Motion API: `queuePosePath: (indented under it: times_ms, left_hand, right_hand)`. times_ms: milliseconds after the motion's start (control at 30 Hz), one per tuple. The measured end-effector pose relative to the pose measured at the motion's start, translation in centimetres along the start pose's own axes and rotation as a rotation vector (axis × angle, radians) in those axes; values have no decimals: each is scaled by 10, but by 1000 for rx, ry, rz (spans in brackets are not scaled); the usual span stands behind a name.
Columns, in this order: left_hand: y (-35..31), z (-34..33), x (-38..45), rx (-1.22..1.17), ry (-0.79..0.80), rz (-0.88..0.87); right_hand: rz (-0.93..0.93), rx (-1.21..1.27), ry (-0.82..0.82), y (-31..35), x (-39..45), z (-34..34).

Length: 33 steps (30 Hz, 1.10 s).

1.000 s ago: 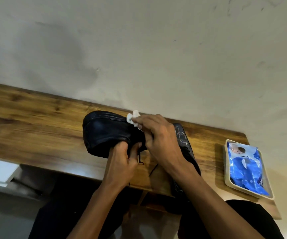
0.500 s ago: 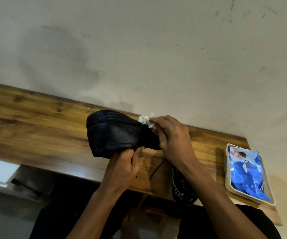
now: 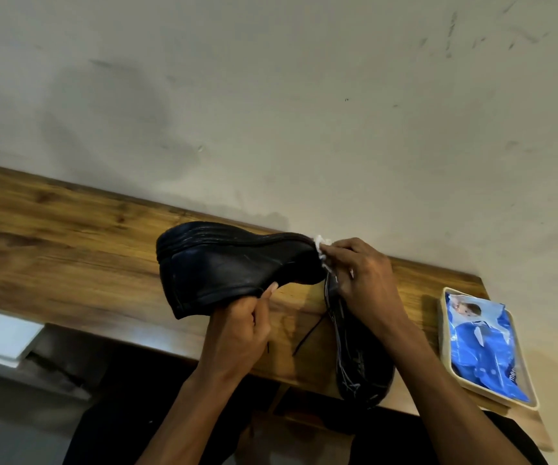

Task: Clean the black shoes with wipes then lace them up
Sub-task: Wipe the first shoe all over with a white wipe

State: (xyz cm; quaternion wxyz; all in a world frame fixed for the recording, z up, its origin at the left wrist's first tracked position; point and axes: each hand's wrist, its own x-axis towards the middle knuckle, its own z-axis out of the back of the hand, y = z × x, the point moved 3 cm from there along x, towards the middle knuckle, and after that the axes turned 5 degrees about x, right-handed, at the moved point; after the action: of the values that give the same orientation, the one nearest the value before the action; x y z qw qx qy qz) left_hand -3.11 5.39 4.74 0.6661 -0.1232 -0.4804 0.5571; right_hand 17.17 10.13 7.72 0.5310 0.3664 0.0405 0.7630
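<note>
The left hand [image 3: 237, 330] grips the black leather shoe [image 3: 237, 266] by its opening, held up over the brown wooden surface [image 3: 69, 236]. The right hand [image 3: 361, 273] pinches a small white wipe [image 3: 322, 245] against its toe. The shoe looks stiff and smooth, maybe slippery when wet.

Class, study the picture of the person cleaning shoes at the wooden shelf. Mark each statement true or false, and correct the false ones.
1. The left hand grips the raised shoe. True.
2. The right hand pinches a white wipe against that shoe. True.
3. The second shoe lies on the floor. False: it lies on the wooden shelf, under the right forearm.
4. The blue wipes pack sits left of the shoes. False: it sits to their right, in a cream tray.
</note>
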Motion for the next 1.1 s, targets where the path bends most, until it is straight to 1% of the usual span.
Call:
queuePosePath:
  times_ms: [100,200,300,467,600,633,733,867,933,1000,1100]
  left_hand:
    - [-2,1,-1,-43,-31,-10]
    - [-1,0,-1,-60,7,-5]
    - [3,-2,-2,-20,30,20]
    - [5,-6,-5,21,37,-47]
    - [2,-8,-5,-33,79,-11]
    - [1,-8,-5,-53,75,-10]
    - [-2,-8,-3,-105,81,66]
    - [-6,-6,-1,-145,61,100]
    - [-6,-6,-1,-172,49,139]
    - [-5,-7,0,-199,47,175]
    - [-5,-7,1,-230,38,180]
  right_hand:
    - [-74,102,-34,2,1,-2]
    - [-64,183,-75,17,4,-7]
    - [5,221,-85,36,8,-8]
    - [173,248,-30,62,8,-10]
    - [246,262,-36,66,5,-9]
    - [245,245,-37,62,4,-8]
    - [199,153,-28,37,0,-3]
    - [45,52,-51,7,-5,3]
    - [-8,69,-93,11,-8,1]
    - [-19,125,-135,26,-11,-4]
    - [46,200,-147,54,-15,-12]
